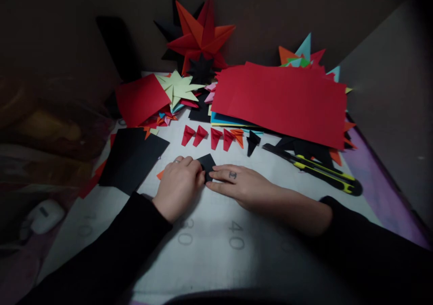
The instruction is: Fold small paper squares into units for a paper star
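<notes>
A small black piece of paper [206, 162] lies on the white mat, its upper corner pointing away from me. My left hand [181, 183] presses on its left side with curled fingers and wears a ring. From the right, my right hand [238, 183] reaches in with straight fingers, the fingertips on the paper's right edge. Part of the sheet is hidden under both hands. An orange paper tip [160, 175] peeks out beside my left hand. Just beyond, folded red paper pieces [216, 138], an orange folded piece [237, 137] and a black folded piece [252, 142] stand in a row.
A yellow and black utility knife [318, 169] lies at right. Behind it are stacked red sheets [284, 99]; black sheets [131, 158] lie at left. Paper stars, one red and orange [201, 34] and one pale green [177, 88], stand at the back. A white case [49, 214] sits far left.
</notes>
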The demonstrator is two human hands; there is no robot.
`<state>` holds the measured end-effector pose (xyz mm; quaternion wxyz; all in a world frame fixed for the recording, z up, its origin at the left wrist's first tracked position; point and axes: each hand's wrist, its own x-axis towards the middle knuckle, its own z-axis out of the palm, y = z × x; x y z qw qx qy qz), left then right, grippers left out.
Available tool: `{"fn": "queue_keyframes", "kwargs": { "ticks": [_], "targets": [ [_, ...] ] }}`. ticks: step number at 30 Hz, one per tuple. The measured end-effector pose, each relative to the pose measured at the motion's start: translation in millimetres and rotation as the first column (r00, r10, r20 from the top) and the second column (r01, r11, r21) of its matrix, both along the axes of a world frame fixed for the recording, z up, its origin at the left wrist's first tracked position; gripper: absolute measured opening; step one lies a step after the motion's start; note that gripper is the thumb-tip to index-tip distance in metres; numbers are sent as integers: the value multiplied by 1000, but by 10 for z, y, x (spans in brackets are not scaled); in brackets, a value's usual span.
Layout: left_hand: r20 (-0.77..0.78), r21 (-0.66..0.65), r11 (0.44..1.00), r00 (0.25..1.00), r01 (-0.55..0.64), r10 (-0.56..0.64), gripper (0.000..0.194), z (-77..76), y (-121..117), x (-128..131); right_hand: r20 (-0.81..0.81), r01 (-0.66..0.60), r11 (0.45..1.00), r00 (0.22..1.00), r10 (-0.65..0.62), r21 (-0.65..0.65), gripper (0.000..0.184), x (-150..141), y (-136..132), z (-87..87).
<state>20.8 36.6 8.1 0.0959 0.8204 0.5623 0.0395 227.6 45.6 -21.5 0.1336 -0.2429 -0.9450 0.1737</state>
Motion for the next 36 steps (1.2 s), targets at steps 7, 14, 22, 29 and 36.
{"fn": "queue_keyframes", "kwargs": {
  "ticks": [7,14,22,29,36],
  "targets": [
    [-37,30,999,999,-14,15,16,-1,-19,36,4,11,1000,1000,-12,8,40,-5,-19,38],
    [-97,80,996,994,-44,52,14,1,-65,6,72,1,998,997,-6,69,40,-14,-60,67],
    [-69,125,990,995,-58,67,8,28,-80,-160,106,-26,987,994,9,159,42,-13,-54,83],
    [79,25,997,994,-78,76,7,45,-32,-270,-135,32,973,991,-1,229,37,36,-24,100],
    [228,110,992,973,-69,42,12,57,-59,-289,-83,32,971,997,-12,235,44,9,-32,77]
  ]
}}
